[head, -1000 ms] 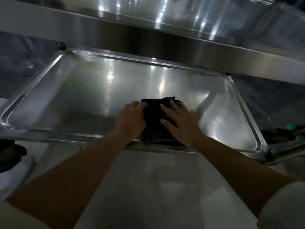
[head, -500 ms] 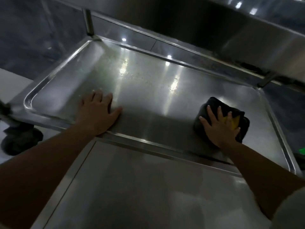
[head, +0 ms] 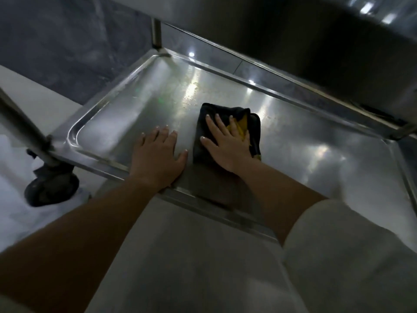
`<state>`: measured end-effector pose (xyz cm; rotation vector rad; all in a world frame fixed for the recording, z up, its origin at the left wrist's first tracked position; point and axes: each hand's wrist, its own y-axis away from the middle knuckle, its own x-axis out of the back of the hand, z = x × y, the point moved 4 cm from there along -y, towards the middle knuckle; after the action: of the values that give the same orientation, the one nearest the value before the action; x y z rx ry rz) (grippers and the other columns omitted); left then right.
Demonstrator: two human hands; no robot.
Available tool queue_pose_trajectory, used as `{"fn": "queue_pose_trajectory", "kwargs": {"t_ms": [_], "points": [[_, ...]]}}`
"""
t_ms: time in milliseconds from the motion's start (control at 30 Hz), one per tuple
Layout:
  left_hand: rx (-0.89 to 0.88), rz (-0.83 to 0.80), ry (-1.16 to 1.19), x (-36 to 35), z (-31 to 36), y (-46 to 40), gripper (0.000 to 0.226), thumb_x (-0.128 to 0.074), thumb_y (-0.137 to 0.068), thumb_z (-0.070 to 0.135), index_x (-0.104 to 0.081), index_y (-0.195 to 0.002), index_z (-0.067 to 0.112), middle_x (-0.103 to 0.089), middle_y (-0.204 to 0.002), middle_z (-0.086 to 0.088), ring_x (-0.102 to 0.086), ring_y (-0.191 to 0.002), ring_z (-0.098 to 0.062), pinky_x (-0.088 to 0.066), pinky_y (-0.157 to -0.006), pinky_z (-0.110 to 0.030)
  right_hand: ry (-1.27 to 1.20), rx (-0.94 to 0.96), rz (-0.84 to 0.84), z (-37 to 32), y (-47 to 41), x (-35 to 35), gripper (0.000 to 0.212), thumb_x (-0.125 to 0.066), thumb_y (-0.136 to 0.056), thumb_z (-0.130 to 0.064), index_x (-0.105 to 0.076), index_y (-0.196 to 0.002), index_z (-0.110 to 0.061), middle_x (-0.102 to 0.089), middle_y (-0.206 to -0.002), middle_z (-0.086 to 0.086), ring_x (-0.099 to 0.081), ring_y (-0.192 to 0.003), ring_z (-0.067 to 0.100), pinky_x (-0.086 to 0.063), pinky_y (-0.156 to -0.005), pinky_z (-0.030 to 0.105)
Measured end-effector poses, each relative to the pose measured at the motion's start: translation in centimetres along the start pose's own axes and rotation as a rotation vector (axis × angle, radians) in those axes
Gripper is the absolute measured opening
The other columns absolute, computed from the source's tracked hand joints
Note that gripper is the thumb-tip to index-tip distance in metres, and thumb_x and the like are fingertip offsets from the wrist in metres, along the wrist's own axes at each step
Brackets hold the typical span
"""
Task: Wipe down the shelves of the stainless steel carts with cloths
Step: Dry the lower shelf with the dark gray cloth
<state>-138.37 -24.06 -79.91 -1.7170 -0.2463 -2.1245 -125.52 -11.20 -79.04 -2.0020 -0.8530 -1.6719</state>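
Note:
A dark folded cloth [head: 204, 132] with a yellow patch lies on the lower stainless steel shelf [head: 316, 141] of the cart, a little left of its middle. My right hand [head: 228, 143] presses flat on the cloth, fingers spread. Just left of it, my left hand [head: 158, 154] rests flat on the bare shelf near the front rim, holding nothing. The two hands are close but apart.
The shelf above [head: 338, 41] overhangs the back right. A cart post [head: 156, 32] rises at the far left corner, another post [head: 20, 129] at the near left over a black caster wheel [head: 52, 188]. Pale floor lies left and in front.
My right hand slid the cloth from the right part of the shelf leftward to beside my left hand. The view shifted left as well.

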Motion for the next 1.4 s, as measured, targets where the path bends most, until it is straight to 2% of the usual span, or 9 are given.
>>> {"fn": "queue_pose_trajectory", "kwargs": {"t_ms": [133,233,333,600,900,1067,1167,1300,1400], "points": [[-0.143,-0.049,-0.035,0.8,-2.1,-0.9,0.063,-0.035,-0.094,0.058,-0.036,-0.147,0.026,-0.033,-0.155,0.001,-0.030,-0.141,-0.022,-0.028,-0.108,-0.043,0.051,-0.024,0.104,3.9,3.1,0.8,0.053,-0.029,-0.098,-0.050,-0.014,-0.148,-0.041,-0.009,-0.159,-0.011,0.000,-0.147,0.016,-0.003,-0.115,0.060],[-0.237,-0.053,-0.124,1.5,-4.3,-0.8,0.063,-0.025,-0.094,0.062,-0.041,-0.145,0.029,-0.039,-0.152,0.002,-0.038,-0.137,-0.021,-0.031,-0.104,-0.040,0.148,-0.301,0.123,9.1,6.0,1.0,0.053,-0.027,-0.095,-0.057,-0.011,-0.145,-0.050,-0.003,-0.160,-0.010,0.003,-0.147,0.020,-0.002,-0.109,0.067],[-0.036,0.044,-0.085,2.0,-5.8,-0.3,0.060,-0.028,-0.092,0.057,-0.055,-0.131,0.020,-0.052,-0.140,-0.008,-0.045,-0.129,-0.028,-0.032,-0.104,-0.045,0.119,-0.509,0.110,12.7,8.3,1.5,0.053,-0.025,-0.093,-0.062,-0.006,-0.142,-0.056,0.002,-0.160,-0.008,0.006,-0.147,0.026,-0.002,-0.106,0.072],[0.170,0.015,-0.131,1.5,-6.0,0.2,0.065,-0.026,-0.093,0.059,-0.034,-0.146,0.022,-0.029,-0.156,-0.006,-0.019,-0.144,-0.031,-0.004,-0.115,-0.060,0.018,-0.666,0.052,9.3,7.0,1.0,0.054,-0.019,-0.095,-0.059,-0.002,-0.146,-0.049,0.010,-0.160,-0.007,0.013,-0.145,0.030,-0.005,-0.105,0.072],[0.132,-0.047,-0.076,1.1,-6.7,-0.2,0.062,-0.028,-0.096,0.051,-0.023,-0.152,0.023,-0.018,-0.161,-0.002,-0.010,-0.148,-0.027,-0.005,-0.117,-0.054,0.091,-0.154,0.033,-3.3,1.5,-1.3,0.054,-0.019,-0.096,-0.058,-0.001,-0.146,-0.048,0.010,-0.160,-0.005,0.012,-0.146,0.027,-0.002,-0.109,0.067],[-0.104,-0.086,-0.115,3.1,-9.5,-0.8,0.052,-0.030,-0.100,0.044,-0.030,-0.150,0.031,-0.026,-0.158,0.008,-0.024,-0.145,-0.016,-0.027,-0.108,-0.040,0.193,0.249,-0.026,-7.4,2.9,-2.4,0.057,-0.013,-0.090,-0.066,0.006,-0.143,-0.054,0.011,-0.159,-0.011,0.012,-0.146,0.022,-0.005,-0.112,0.063],[-0.217,-0.109,-0.152,3.8,-12.0,0.1,0.050,-0.029,-0.101,0.043,-0.033,-0.149,0.029,-0.031,-0.156,0.005,-0.028,-0.143,-0.018,-0.029,-0.112,-0.038,0.192,0.334,-0.051,-4.9,4.0,-2.0,0.059,-0.010,-0.085,-0.071,0.004,-0.141,-0.057,0.010,-0.159,-0.015,0.013,-0.146,0.017,-0.008,-0.114,0.060],[-0.132,-0.076,-0.155,3.4,-12.2,1.6,0.062,-0.016,-0.094,0.049,-0.030,-0.150,0.029,-0.028,-0.158,-0.001,-0.023,-0.144,-0.022,-0.015,-0.118,-0.043,0.177,-0.034,0.046,-0.1,4.8,-0.9,0.057,-0.017,-0.090,-0.069,-0.002,-0.143,-0.054,0.004,-0.160,-0.012,0.005,-0.147,0.021,-0.007,-0.113,0.062],[-0.090,-0.081,-0.169,3.1,-12.5,1.4,0.060,-0.023,-0.099,0.052,-0.023,-0.152,0.025,-0.021,-0.159,-0.007,-0.017,-0.147,-0.024,-0.009,-0.120,-0.045,0.091,-0.360,0.085,1.3,5.4,-0.8,0.059,-0.018,-0.092,-0.066,-0.004,-0.146,-0.048,0.004,-0.160,-0.007,0.007,-0.147,0.025,-0.005,-0.110,0.067]]}}
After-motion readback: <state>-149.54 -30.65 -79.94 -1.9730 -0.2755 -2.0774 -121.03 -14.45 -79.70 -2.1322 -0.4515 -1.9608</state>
